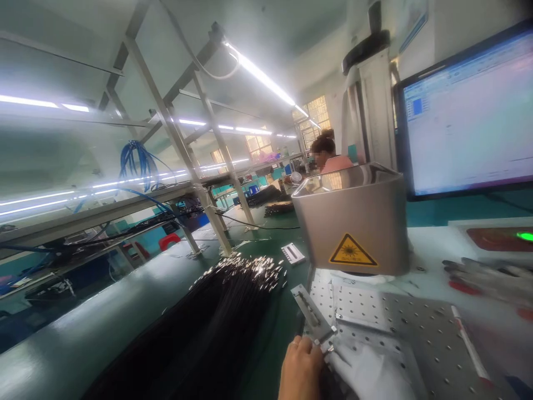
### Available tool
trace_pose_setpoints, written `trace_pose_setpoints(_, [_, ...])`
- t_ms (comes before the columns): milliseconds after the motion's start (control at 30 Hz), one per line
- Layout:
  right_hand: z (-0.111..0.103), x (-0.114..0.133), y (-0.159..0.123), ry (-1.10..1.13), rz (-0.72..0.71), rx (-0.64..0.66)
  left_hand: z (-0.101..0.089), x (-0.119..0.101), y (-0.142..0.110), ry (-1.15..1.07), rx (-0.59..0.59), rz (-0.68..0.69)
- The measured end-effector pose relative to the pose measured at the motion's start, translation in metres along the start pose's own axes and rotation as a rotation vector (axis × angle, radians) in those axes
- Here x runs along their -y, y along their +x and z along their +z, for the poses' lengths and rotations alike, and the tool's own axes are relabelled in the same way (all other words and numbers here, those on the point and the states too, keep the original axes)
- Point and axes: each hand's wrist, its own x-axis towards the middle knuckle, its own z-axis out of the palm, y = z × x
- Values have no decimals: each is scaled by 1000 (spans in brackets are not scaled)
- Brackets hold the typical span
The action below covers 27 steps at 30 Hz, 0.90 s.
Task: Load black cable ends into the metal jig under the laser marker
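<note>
My bare left hand (300,368) is at the bottom edge with its fingers curled, pinching a small metal plug (328,348) at the near end of a slotted metal fixture (310,311). My right hand (370,373), in a white glove, lies right beside it on the perforated metal plate (416,328). A gloved fingertip touches the same plug, and the glove's other fingers are blurred. A thick bundle of black cables with shiny metal ends (233,289) lies just left of both hands on the green bench.
A grey laser shield box with a yellow warning sign (353,222) stands over the plate. A monitor (470,111) is at the right, above a blurred grey glove (487,275). A small grey block (293,253) lies on the green belt. Another person (328,153) sits far behind. A metal rack with blue wires (137,158) is on the left.
</note>
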Motion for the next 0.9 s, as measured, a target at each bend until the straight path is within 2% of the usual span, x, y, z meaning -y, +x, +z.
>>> trace_pose_setpoints(67, [-3,-3,1,-11,-57,12,-4,-3,0,-15,35,-35])
trace_pose_setpoints(233, [-5,-6,7,67,-69,98,-9,-9,0,-41,67,-37])
trace_pose_setpoints(333, [-14,-12,10,238,-92,121,-18,-14,-1,-64,81,-45])
trace_pose_setpoints(400, [-19,-19,12,424,-50,120,-25,-19,-4,-97,38,-14])
trace_pose_setpoints(500, [-18,-36,12,727,120,171,-30,-25,-11,-99,3,82])
trace_pose_setpoints(633, [-5,-52,11,1037,249,287,-10,-14,-16,-47,80,339])
trace_pose_setpoints(767, [-6,-51,12,1133,243,318,11,5,-14,67,9,601])
trace_pose_setpoints(900, [-16,-49,13,1109,244,355,10,1,-15,113,28,601])
